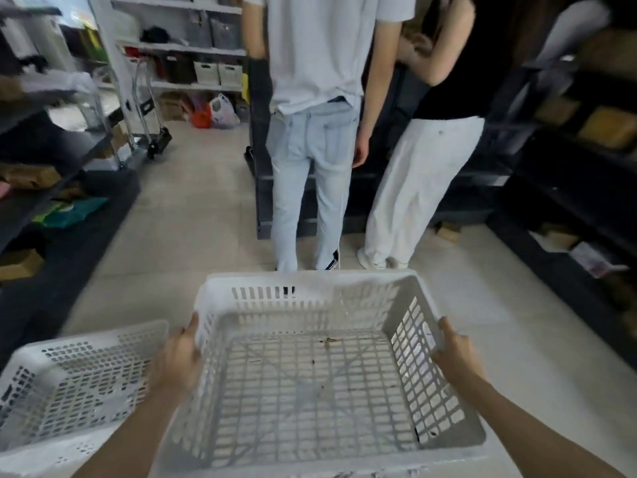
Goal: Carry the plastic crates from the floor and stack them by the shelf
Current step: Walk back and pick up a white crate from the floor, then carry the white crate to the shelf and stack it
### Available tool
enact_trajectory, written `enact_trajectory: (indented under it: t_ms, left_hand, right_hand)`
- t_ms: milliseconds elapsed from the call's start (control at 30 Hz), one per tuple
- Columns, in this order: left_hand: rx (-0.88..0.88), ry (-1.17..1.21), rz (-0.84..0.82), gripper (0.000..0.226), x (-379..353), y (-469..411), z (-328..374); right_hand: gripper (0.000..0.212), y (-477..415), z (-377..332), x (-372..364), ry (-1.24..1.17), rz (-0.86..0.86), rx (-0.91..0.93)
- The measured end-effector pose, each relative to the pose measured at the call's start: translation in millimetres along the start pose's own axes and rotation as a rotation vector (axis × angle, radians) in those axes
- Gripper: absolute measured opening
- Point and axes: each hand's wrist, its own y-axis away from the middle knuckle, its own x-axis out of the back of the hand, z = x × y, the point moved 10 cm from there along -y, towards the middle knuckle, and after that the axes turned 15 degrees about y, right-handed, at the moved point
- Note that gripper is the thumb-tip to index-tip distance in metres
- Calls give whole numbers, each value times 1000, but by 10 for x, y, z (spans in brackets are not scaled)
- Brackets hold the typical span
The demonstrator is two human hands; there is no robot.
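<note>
A white slotted plastic crate point(310, 381) fills the lower middle of the head view, empty but for a few specks on its bottom. My left hand point(177, 360) grips its left rim and my right hand point(455, 350) grips its right rim, holding it above the floor. A second white crate point(72, 374) sits low at the left, beside the held one and partly under my left forearm.
Two people stand close ahead with their backs to me, one in pale jeans point(310, 174) and one in white trousers point(413, 188). Dark shelves line the left point(51, 160) and right point(568, 188). A white shelf point(186, 50) and a trolley point(148, 119) stand at the back.
</note>
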Motion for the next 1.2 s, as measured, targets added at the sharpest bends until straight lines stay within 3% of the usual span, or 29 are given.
enact_trajectory:
  t_ms: [200,333,467,533,667,867,1200]
  left_hand:
    - [-180,-119,-34,64,478,306,1602]
    - [-265,-77,-90,64,468,535,2566]
    - [-416,74,-173,45,186,878,3484]
    - [-492,99,-211,29,-11,1114,3956]
    - [-586,74,-250,18,-582,1589,4823]
    - [-646,-4,-335,30,-1531,2669,5976]
    - [-706,-15,-539,51,-3350,4468,7105]
  right_hand:
    - [50,566,946,1301,-9,61,-92]
    - [53,880,1698,1910,-34,124,-163]
    - [59,1173,2603,2242,-82,153,-251]
    - [59,1348,3113,2333,-82,172,-306]
    - [61,1722,4178,2458,-101,182,-404]
    - [67,2391,5780,2736,-51,197,-577]
    - [74,3629,7991,2744,-38,215,-838]
